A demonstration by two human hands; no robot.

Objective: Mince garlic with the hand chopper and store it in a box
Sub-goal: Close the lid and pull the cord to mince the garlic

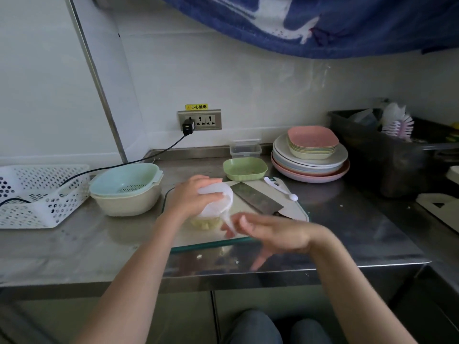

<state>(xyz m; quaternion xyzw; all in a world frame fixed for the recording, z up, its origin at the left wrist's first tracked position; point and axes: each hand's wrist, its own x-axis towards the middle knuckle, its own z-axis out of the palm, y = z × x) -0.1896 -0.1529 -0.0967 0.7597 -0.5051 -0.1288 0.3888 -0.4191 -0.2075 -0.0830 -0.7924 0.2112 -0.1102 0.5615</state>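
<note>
The hand chopper (217, 203) stands on the cutting board (293, 209), a white domed lid over a clear cup with pale garlic pieces (206, 223) inside. My left hand (190, 197) grips the lid from above. My right hand (268, 230) is blurred just right of the chopper and holds its white pull handle (229, 223) near the cup's side. A clear storage box (245, 148) sits at the back by the wall.
A cleaver (257, 198) and a white spoon (280, 187) lie on the board. Behind are a green dish (245, 168) and a stack of plates (310, 157). A blue colander in a beige bowl (125, 188) and a white basket (37, 194) stand left.
</note>
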